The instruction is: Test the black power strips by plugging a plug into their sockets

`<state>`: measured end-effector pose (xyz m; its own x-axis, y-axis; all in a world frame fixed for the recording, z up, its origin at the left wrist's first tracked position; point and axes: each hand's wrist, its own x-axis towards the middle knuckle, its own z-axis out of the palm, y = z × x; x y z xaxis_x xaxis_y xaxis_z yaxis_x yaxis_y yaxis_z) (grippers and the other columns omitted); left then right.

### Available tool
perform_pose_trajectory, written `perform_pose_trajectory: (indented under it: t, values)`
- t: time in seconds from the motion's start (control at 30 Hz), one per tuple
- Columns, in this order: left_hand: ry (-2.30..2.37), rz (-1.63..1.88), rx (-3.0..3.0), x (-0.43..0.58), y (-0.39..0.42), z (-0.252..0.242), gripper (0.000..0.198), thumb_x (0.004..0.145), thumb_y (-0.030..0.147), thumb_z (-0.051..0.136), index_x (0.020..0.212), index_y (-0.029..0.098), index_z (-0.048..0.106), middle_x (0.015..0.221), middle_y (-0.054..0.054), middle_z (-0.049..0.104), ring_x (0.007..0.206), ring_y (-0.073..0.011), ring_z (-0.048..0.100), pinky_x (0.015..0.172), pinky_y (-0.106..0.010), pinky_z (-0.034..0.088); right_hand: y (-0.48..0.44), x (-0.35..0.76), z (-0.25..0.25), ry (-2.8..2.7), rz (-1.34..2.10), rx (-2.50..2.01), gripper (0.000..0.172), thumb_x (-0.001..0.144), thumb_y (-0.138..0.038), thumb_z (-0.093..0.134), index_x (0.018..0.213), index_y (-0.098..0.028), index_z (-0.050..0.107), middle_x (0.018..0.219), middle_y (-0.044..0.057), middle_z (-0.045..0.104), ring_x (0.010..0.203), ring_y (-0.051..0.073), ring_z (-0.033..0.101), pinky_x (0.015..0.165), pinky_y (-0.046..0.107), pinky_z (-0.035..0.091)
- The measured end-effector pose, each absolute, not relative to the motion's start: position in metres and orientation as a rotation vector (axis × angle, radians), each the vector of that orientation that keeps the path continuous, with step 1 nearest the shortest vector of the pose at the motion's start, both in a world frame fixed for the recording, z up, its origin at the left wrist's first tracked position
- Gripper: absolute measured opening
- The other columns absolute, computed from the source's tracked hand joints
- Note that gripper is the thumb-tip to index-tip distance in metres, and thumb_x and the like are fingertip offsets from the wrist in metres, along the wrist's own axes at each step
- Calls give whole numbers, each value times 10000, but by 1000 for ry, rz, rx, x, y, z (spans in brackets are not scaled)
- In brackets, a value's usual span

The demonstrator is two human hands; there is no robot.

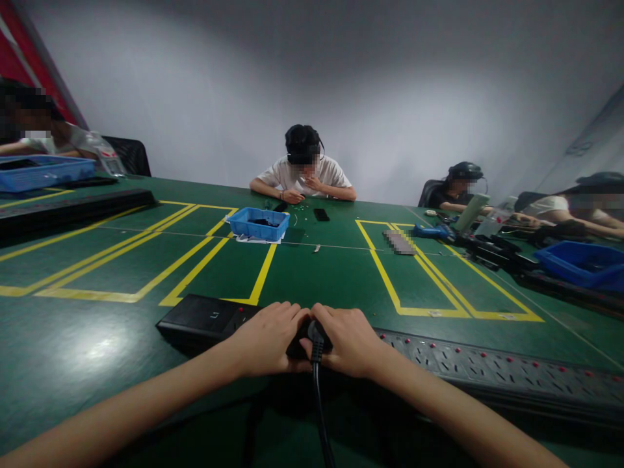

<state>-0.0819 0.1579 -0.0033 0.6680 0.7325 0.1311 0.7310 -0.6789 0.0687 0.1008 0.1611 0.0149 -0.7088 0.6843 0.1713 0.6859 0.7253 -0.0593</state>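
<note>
My left hand [266, 338] and my right hand [348, 339] meet over a long black power strip [487, 370] at the near edge of the green table [312, 273]. Both hands are closed around a black plug [314, 333] seated on the strip. Its black cable [320, 409] runs down toward me between my forearms. The strip's left end [199, 318] shows beside my left hand. Most of the plug is hidden by my fingers.
Yellow tape lines mark bays on the table. A blue tray [259, 223] stands mid-table in front of a seated person [303, 170]. More people, blue trays [582, 260] and black strips line the left and right sides. A phone [321, 214] lies by the far person.
</note>
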Motion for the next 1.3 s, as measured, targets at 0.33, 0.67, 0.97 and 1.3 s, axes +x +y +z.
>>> perform_pose_trajectory:
  t: [0.33,0.67,0.97,1.3]
  values:
    - [1259,237,2844,-81,158,-2,512,686,577,553,969,156,483,898,-77,557,817,-252,513,729,-375,398,159,100,18,-2758,19,-1139,261,827,-445,433,899,-195,441,847,43,603,710,177,561,558,255,291]
    - [1253,241,2843,-81,159,-3,513,690,579,547,982,163,485,906,-79,552,829,-255,513,739,-379,401,160,100,18,-2763,23,-1120,257,832,-439,420,898,-191,440,848,45,602,693,168,555,551,249,282]
    - [1253,241,2840,-81,159,-4,545,688,587,549,1014,155,478,917,-82,551,843,-259,510,756,-385,396,160,100,18,-2763,33,-1139,269,833,-442,420,915,-187,447,858,53,604,702,173,560,546,256,290]
    - [1249,237,2837,-82,159,-4,550,690,590,545,1023,158,475,909,-79,556,836,-255,515,752,-382,397,161,100,18,-2766,25,-1143,267,829,-442,426,912,-189,442,850,46,607,697,167,558,541,253,273]
